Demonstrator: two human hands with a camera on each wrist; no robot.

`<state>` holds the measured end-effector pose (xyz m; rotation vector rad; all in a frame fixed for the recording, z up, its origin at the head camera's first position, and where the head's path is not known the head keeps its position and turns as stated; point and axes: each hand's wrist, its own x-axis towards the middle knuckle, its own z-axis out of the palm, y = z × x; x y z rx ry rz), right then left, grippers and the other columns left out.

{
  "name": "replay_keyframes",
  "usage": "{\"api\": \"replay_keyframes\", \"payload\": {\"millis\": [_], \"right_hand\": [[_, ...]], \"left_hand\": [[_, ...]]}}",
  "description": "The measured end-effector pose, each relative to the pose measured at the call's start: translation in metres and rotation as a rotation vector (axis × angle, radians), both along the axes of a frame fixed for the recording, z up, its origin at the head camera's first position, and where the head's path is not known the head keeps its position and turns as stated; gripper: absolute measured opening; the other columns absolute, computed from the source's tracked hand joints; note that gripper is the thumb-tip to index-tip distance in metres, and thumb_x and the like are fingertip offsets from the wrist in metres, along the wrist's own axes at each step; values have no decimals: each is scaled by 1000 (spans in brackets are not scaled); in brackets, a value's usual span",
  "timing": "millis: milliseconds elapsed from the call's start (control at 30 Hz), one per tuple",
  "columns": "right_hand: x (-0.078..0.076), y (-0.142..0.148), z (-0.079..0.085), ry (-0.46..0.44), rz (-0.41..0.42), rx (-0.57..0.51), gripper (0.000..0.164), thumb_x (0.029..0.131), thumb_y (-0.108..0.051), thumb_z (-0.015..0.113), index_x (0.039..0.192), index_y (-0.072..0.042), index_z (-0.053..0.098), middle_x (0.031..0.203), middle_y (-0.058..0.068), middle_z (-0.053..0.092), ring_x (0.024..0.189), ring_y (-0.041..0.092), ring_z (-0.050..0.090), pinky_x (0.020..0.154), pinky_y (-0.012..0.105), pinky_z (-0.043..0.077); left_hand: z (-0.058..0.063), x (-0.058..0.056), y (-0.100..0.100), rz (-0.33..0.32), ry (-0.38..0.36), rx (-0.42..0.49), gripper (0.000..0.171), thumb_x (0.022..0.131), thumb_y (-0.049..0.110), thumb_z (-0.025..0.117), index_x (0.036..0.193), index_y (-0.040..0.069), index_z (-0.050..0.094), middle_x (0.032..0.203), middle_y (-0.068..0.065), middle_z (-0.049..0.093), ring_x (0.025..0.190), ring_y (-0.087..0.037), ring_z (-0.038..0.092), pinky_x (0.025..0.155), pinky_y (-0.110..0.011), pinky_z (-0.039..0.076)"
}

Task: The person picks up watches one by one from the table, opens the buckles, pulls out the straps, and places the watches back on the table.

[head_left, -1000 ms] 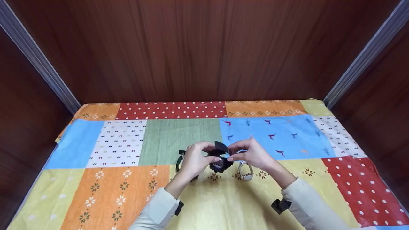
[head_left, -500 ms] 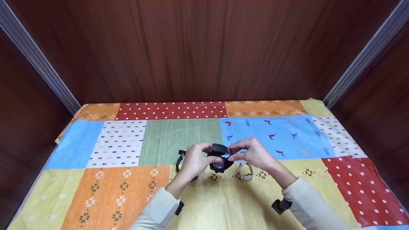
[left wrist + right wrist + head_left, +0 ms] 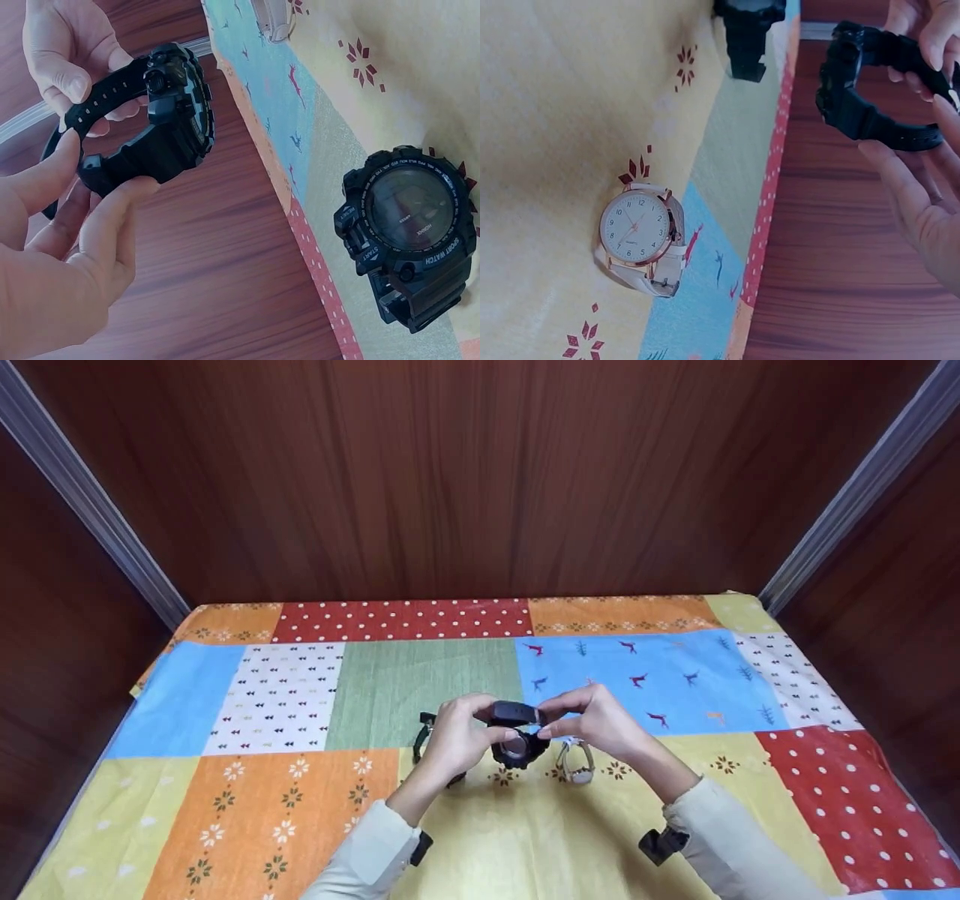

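Observation:
Both hands hold a black sport watch point(image 3: 516, 750) in the air over the cloth. My left hand point(image 3: 459, 739) pinches the strap point(image 3: 124, 161) on its side, thumb above and fingers below in the left wrist view. My right hand point(image 3: 600, 724) pinches the other strap part point(image 3: 105, 94) with thumb and fingers. The strap curves round behind the case, its two ends meeting between the hands. A second black sport watch point(image 3: 412, 202) stands on the cloth beside my left hand, partly hidden by it in the head view. Below my right hand sits a white-strapped watch point(image 3: 636, 229) with a rose-gold rim.
A patchwork-print cloth point(image 3: 300, 697) covers the table. Dark wood-look panels point(image 3: 480, 480) rise at the back and both sides. Pale sleeves point(image 3: 375, 840) reach in from the near edge, and each wrist wears a small black camera point(image 3: 660, 846).
The raised black strap part between the hands has turned from a slant to nearly level and come a little lower. The hands stay almost in place; the watches on the cloth have not moved.

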<state>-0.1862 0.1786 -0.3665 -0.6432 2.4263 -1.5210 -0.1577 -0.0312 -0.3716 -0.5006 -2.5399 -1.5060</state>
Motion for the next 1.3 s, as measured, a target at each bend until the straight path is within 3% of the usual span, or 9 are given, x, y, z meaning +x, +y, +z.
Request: {"api": "replay_keyframes", "payload": {"millis": [333,867,1300], "right_hand": [[0,1,-1,-49,6,-60,29,70,-10,77,96,0,71,87,18,67,79,19,63,70,30,51],[-1,0,0,-42,-11,-78,30,69,-9,78,96,0,71,83,10,68,81,21,62,72,31,50],[-3,2,-2,-57,-27,-101,28,69,-6,77,95,1,70,85,13,68,86,24,56,76,34,48]], "left_hand": [[-1,-1,-2,-39,-30,35,23,71,5,75,94,3,70,86,-6,67,84,-21,60,79,-41,45],[-2,-1,-5,-49,-33,55,21,74,6,73,95,4,69,87,-5,67,85,-21,59,75,-36,45],[-1,-1,-6,-66,-17,53,23,75,9,72,97,4,70,91,-5,67,87,-22,60,77,-35,46]]}}
